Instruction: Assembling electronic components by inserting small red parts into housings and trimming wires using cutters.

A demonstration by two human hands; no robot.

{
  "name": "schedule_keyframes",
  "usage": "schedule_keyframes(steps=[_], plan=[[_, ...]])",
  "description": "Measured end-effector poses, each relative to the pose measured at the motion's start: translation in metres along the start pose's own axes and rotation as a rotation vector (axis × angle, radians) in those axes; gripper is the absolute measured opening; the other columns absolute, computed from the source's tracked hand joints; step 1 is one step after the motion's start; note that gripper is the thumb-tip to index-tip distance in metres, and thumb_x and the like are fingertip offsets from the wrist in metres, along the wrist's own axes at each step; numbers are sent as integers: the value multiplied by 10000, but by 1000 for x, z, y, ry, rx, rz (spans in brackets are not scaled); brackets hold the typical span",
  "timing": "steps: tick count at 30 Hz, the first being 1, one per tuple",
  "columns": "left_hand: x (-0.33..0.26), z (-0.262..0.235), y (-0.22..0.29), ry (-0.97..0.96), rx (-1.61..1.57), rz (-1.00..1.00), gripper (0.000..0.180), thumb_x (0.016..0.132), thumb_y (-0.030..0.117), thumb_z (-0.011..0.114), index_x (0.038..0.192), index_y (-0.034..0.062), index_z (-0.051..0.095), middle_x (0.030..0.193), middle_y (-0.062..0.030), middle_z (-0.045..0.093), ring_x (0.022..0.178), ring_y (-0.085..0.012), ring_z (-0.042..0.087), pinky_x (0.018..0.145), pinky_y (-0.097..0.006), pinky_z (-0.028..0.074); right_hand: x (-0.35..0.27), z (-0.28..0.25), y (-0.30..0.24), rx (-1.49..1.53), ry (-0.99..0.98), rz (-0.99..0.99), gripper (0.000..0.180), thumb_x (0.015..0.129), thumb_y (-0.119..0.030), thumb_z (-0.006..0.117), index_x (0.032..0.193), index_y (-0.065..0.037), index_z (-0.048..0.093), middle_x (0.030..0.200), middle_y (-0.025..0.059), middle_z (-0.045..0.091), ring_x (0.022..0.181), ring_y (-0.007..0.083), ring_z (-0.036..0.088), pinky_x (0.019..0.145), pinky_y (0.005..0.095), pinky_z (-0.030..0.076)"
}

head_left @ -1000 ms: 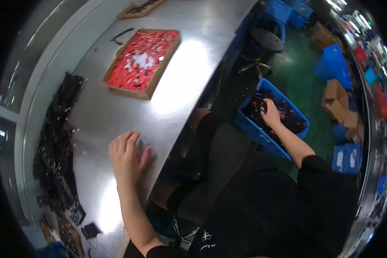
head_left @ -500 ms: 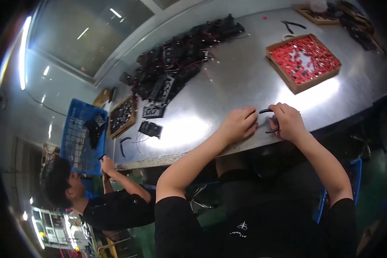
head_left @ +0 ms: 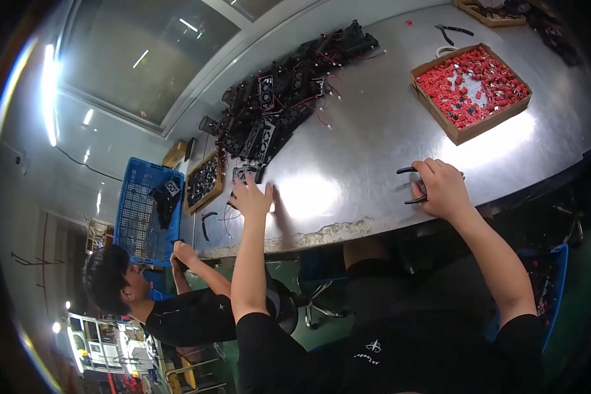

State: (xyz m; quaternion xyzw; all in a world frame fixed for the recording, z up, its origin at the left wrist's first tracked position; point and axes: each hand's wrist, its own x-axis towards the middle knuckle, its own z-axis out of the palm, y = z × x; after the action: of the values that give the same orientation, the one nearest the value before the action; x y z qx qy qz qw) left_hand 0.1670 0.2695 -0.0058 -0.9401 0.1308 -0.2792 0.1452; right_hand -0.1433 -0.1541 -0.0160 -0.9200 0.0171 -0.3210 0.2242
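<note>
**Left hand gone out to the fans, right hand staying on the cutters**

Half a second ago, both hands close together at the near edge of the tabletop [head_left: 374,131]. Now well apart. Left hand [head_left: 253,197] reached far out to the left, fingers spread and open, gripping nothing, fingertips just at a small black fan [head_left: 246,173] lying at the near end of the black fan pile [head_left: 289,98]. Hard to tell if touching it already or only just beside it. Right hand [head_left: 443,189] resting on the tabletop, curled over black-handled cutters [head_left: 410,185], handles sticking out to the left; seemingly holding them, but grip partly hidden. Red parts in a cardboard box [head_left: 473,85] further back, untouched. Judging from this, next fan about to be fetched while the tool waits ready. Another person [head_left: 177,308] busy at a blue crate [head_left: 138,217] on the left.
</note>
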Motion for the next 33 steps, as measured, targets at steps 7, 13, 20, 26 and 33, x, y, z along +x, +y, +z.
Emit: schedule_keyframes(steps=[7,13,20,26,33], plan=[[31,1,46,-137,-245,-30,741,887,574,693,1323,-17,592,1474,-374,462,1243,-550,551,988,-619,492,-3,-4,-6,35,-14,9,310,814,-116,692,1112,-40,657,881,119,638,819,318,659,738,437,540],[12,-56,94,53,-425,256,420,912,365,742,1120,21,623,1111,-198,644,1017,-427,626,817,-532,518,-4,-6,0,21,-15,14,308,817,-100,681,1118,-35,662,882,127,639,819,326,655,742,441,539],[-7,-77,107,-2,-813,434,127,952,155,680,996,36,668,984,-178,662,887,-388,661,784,-488,517,7,-13,-17,40,-194,119,666,763,-305,849,1336,-56,618,1051,120,664,966,311,660,843,439,532],[8,-155,171,-259,-1432,492,110,985,120,704,1063,44,695,1014,-74,693,927,-194,673,829,-333,541,0,-9,-3,-232,-74,132,1050,658,-481,918,1539,-109,485,1520,182,513,1408,384,485,1156,489,386],[35,-134,212,-623,-2697,318,255,1020,273,701,1190,97,628,1096,-10,638,1036,-142,652,898,-307,555,-7,-10,23,562,26,144,1007,854,-520,776,1625,-34,348,1451,186,579,1335,314,562,1137,434,429]])
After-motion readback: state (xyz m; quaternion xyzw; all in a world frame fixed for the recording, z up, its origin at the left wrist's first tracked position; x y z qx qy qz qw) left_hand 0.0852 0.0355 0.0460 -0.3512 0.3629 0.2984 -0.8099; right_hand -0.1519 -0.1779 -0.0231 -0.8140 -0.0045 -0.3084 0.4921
